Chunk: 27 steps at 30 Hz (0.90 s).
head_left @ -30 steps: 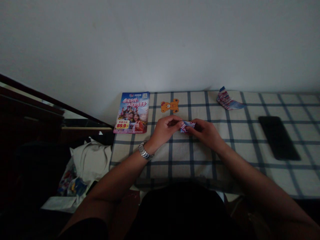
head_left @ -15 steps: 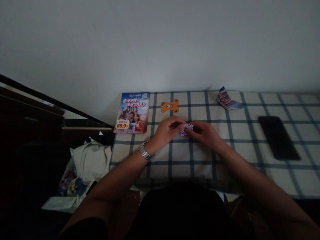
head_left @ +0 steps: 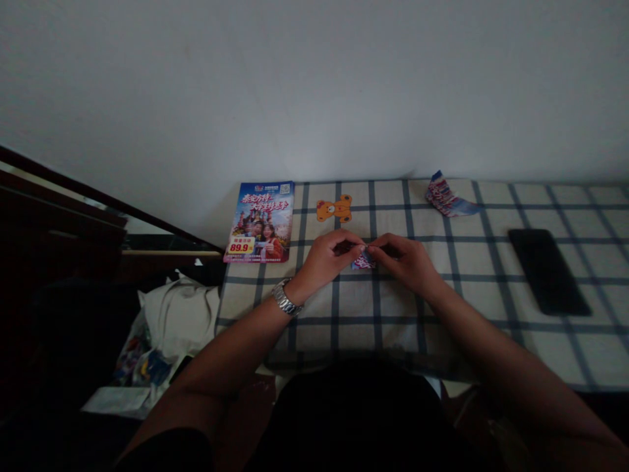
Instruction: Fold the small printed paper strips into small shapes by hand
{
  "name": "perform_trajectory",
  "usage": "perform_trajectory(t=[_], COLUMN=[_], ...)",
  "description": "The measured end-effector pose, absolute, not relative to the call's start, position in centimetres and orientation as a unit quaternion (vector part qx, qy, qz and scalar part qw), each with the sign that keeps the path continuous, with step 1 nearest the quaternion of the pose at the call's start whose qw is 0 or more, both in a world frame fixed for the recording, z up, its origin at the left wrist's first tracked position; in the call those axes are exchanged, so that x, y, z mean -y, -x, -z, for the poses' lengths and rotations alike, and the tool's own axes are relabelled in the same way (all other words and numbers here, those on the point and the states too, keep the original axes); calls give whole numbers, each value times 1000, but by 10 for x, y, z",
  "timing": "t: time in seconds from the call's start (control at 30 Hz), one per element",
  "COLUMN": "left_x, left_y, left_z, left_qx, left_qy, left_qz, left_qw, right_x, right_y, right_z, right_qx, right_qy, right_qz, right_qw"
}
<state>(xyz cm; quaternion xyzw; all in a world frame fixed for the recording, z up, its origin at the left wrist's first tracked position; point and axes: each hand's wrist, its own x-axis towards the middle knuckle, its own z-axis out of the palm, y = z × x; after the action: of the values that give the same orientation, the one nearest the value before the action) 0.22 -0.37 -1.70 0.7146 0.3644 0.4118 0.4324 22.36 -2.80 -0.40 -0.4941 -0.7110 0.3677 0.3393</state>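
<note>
Both my hands meet over the checked tablecloth (head_left: pixel 466 288) near its far middle. My left hand (head_left: pixel 327 257), with a metal watch on the wrist, and my right hand (head_left: pixel 405 260) pinch a small folded piece of printed paper (head_left: pixel 363 261) between their fingertips. Red, white and blue print shows on the paper, and most of it is hidden by my fingers. It sits low, just above or on the cloth.
A colourful flyer (head_left: pixel 260 221) lies at the table's far left corner, an orange bear-shaped cutout (head_left: pixel 334 208) beside it. Another folded printed paper (head_left: pixel 447 195) rests by the wall. A dark phone (head_left: pixel 548 270) lies at right. Bags and cloth (head_left: pixel 167 321) are on the floor at left.
The small paper has shrunk in view and dropped slightly; my fingertips have closed in over it and my right hand has shifted a little left.
</note>
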Motion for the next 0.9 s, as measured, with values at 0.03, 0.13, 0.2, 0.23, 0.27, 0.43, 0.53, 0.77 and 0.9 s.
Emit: perform_trajectory(t=[0.03,0.13,0.2,0.23,0.27,0.43,0.53,0.77,0.9], left_x=[4,5,5,5,5,4,2,1,1], left_y=[-2,-3,-3,-3,-3,-3,-2,-1,-1], left_z=[16,14,14,15,15,19,20,20,21], left_qx=[-366,-368,-368,-369,-369,-366,-370,-371,-367], left_qy=[-717,-719,-716,-714,-711,-693,-677,-673,-690], left_qz=[-411,-410,-412,-413,-412,-416,-429,-433,-415], left_qw=[429,423,426,430,435,461,469,471,465], right_x=[28,27,27,27,27,27,27,27,26], right_y=[-224,-225,-225,-225,-224,-222,-222,-225,-227], right_z=[4,4,4,3,3,3,5,10,8], right_qx=[714,722,722,720,717,674,654,650,685], right_qy=[494,494,494,494,494,504,498,491,498], right_qz=[-364,-356,-358,-360,-364,-406,-443,-471,-427], right_qw=[337,330,328,328,331,357,358,339,316])
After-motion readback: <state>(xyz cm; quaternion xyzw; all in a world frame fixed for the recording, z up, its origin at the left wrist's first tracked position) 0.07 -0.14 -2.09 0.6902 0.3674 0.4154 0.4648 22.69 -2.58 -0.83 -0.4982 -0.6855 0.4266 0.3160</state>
